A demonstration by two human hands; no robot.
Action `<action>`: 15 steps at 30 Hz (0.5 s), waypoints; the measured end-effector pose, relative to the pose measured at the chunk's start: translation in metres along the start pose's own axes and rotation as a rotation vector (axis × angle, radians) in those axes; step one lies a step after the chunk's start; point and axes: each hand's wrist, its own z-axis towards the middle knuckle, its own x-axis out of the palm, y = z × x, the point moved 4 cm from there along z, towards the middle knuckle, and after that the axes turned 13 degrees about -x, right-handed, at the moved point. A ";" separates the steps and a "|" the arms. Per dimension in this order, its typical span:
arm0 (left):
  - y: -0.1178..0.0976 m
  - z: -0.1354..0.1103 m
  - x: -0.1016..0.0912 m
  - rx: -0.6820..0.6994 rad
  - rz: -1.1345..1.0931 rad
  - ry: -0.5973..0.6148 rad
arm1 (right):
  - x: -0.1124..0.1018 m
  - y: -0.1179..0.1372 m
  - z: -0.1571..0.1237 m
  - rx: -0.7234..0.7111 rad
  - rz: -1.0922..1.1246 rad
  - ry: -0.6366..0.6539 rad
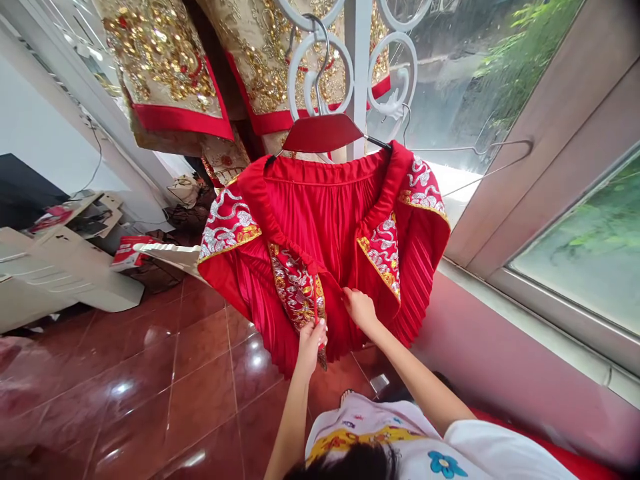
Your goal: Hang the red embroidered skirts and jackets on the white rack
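Note:
A red pleated skirt with gold and silver embroidered panels hangs from a red hanger on a white ornate rack. My left hand pinches the lower end of an embroidered panel near the skirt's hem. My right hand grips the red pleated fabric just to the right of it, fingers closed on the cloth. Both arms reach up from below.
Gold sequined garments with red trim hang above and behind the skirt. A window with a pale sill runs along the right wall. White boxes and clutter lie on the glossy red tile floor at left.

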 end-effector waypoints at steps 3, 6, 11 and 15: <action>0.019 0.007 0.003 -0.137 -0.009 -0.021 | 0.006 0.000 -0.010 -0.025 0.040 -0.027; 0.039 0.014 0.010 -0.357 0.002 -0.021 | 0.006 0.003 -0.021 -0.025 0.083 -0.027; 0.059 0.019 0.041 -0.663 -0.263 0.178 | 0.003 0.009 -0.035 -0.036 0.207 -0.029; 0.060 0.031 0.056 -0.677 -0.524 0.153 | 0.005 0.008 -0.041 -0.077 0.268 -0.045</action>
